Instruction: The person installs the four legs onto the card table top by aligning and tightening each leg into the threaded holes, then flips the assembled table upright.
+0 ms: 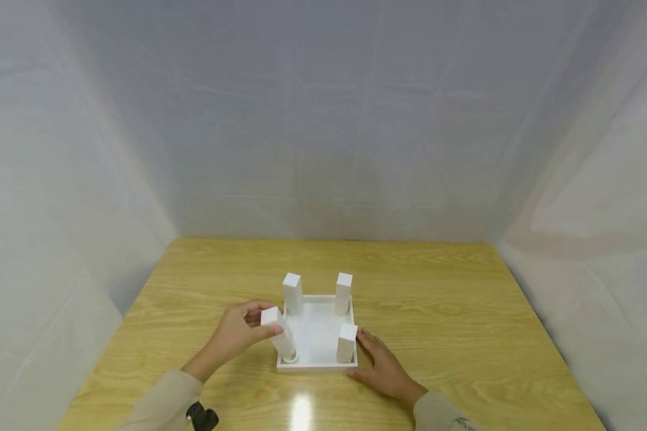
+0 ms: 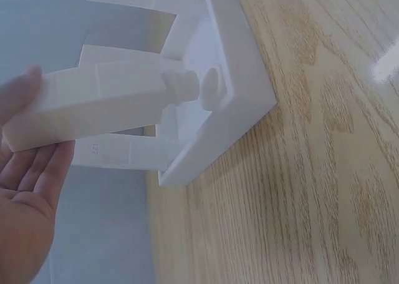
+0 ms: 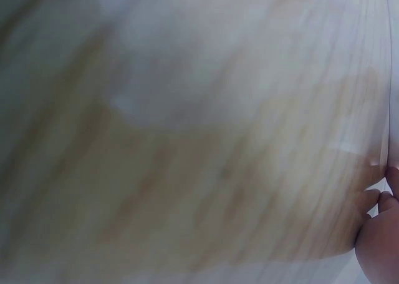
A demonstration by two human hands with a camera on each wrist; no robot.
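A square white tray-like base (image 1: 315, 332) with a raised rim lies on the table. White square legs stand upright at its back left (image 1: 293, 294), back right (image 1: 343, 294) and front right (image 1: 347, 344) corners. My left hand (image 1: 234, 329) grips the top of another white leg (image 1: 281, 335) between thumb and fingers, tilted over the front left corner. In the left wrist view, this leg's narrow threaded end (image 2: 182, 87) sits just off a round socket (image 2: 213, 89). My right hand (image 1: 384, 368) rests with extended fingers against the base's right side; its wrist view is mostly blurred.
The wooden table (image 1: 437, 299) extends around the base on all sides. White sheets (image 1: 334, 149) hang behind it and along both sides. A black device (image 1: 202, 417) is at the left wrist.
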